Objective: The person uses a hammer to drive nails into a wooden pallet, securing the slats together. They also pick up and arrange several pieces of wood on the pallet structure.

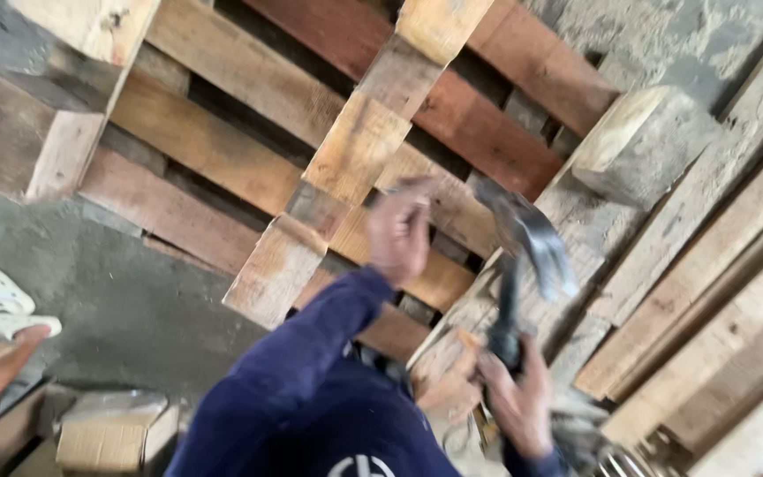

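My right hand (520, 402) grips the dark handle of a claw hammer (523, 234), whose metal head is raised and blurred above a grey plank. My left hand (399, 231), in a dark blue sleeve, has its fingers curled against a cross plank of a wooden pallet (222, 150), just left of the hammer head. Motion blur hides whether those fingers pinch anything. The pallet's brown and reddish slats fill the upper middle of the view.
Long grey planks (708, 291) lie stacked at the right, with a wooden block (642, 141) on them. At the left, on the concrete floor (134, 309), are another person's foot in a white sandal (15, 327) and a cardboard box (112, 433).
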